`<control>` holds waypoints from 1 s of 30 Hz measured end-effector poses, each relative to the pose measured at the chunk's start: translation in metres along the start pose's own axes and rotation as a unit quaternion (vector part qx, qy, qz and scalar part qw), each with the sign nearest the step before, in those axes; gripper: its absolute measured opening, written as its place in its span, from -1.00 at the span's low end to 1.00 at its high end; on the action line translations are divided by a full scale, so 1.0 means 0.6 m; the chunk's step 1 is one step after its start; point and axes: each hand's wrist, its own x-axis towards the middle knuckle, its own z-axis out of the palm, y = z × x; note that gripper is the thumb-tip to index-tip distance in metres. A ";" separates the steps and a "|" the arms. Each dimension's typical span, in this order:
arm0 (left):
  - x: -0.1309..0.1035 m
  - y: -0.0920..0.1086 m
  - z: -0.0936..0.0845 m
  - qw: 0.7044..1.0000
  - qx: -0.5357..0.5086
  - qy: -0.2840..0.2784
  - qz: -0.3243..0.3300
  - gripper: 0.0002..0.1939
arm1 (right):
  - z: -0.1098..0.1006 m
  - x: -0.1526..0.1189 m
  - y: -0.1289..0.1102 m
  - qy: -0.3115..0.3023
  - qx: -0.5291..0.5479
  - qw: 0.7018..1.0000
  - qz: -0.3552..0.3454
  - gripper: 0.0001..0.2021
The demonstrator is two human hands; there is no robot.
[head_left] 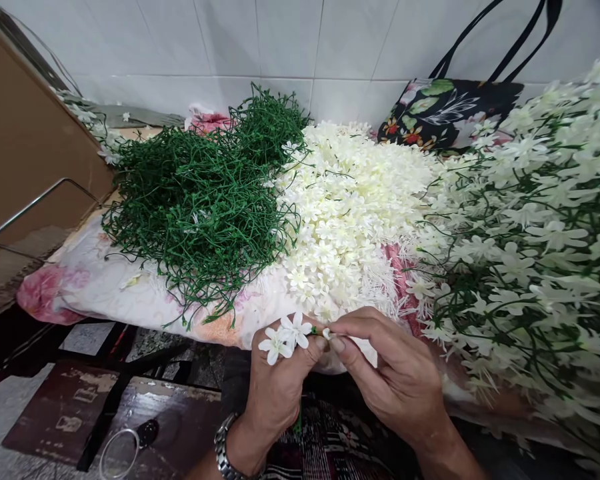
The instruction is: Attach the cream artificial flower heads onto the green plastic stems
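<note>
My left hand (280, 380) is closed around the green stem of an artificial flower sprig. Two white blooms (286, 338) of that sprig stick out above the thumb. Opposite it, my right hand (390, 373) pinches a small white flower (327, 334) between thumb and forefinger, right at a green stem tip. Whether the flower is seated on the tip cannot be made out. Behind my hands lies a heap of loose white artificial flowers (350, 193). Left of it is a tangled pile of green plastic stems (205, 200).
A large mass of white-flowered sprigs (535, 260) fills the right side. A floral cloth (145, 293) covers the work surface. Cardboard (35, 133) with a metal handle stands at left. A flowered bag (445, 113) leans on the tiled wall (275, 40). Brown worn panels (165, 413) lie below left.
</note>
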 end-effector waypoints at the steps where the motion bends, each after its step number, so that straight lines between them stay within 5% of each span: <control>1: -0.001 -0.002 -0.004 1.000 0.011 -0.014 0.004 -0.94 | 0.001 0.000 0.000 0.006 0.002 1.000 -0.001 -0.81; 6: -0.001 -0.004 -0.021 0.994 0.093 -0.039 0.037 -0.88 | -0.003 -0.004 0.003 0.014 -0.005 0.999 0.037 -0.88; 11: 0.002 0.014 -0.006 0.985 0.167 -0.019 0.023 -0.94 | -0.013 0.001 -0.007 0.017 0.013 0.999 0.040 -0.89; 18: 0.000 0.027 0.013 0.977 0.206 -0.046 0.041 -0.79 | -0.009 0.005 -0.007 -0.023 -0.004 1.000 0.007 -0.88; 30: -0.002 -0.001 -0.017 0.977 0.191 -0.086 0.035 -0.80 | -0.022 -0.002 0.005 -0.057 -0.028 0.998 -0.009 -0.88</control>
